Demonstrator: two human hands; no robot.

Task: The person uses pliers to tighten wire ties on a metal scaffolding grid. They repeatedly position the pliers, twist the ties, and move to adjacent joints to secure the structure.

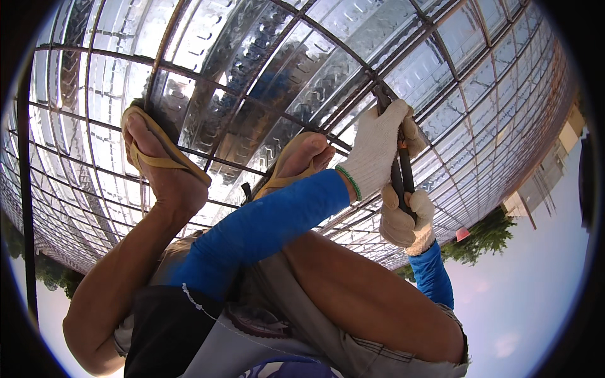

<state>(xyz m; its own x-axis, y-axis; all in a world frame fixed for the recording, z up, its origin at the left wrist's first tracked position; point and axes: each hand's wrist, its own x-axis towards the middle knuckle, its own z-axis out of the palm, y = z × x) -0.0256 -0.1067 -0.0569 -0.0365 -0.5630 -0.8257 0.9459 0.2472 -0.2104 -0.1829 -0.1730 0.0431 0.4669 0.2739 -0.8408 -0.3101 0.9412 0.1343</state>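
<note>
A pair of pincers (404, 167) with long dark handles has its head down at a crossing of rusty reinforcing bars (368, 68). My left hand (377, 142), in a white knit glove with a green cuff edge, is closed round the upper part of the tool, just below the jaws. Lower down, my right hand (406, 220), also gloved, wraps the handle ends. Whether the jaws grip a wire is too small to make out. Under the bar grid lies shiny, embossed metal decking (252, 75).
My sandalled feet (154, 148) rest on the bars, and my bent knees flank the arms. A dark upright pole (26, 189) stands at the left. Trees (482, 239), a small pink object (462, 234) and buildings (548, 170) show beyond the grid's edge at the right.
</note>
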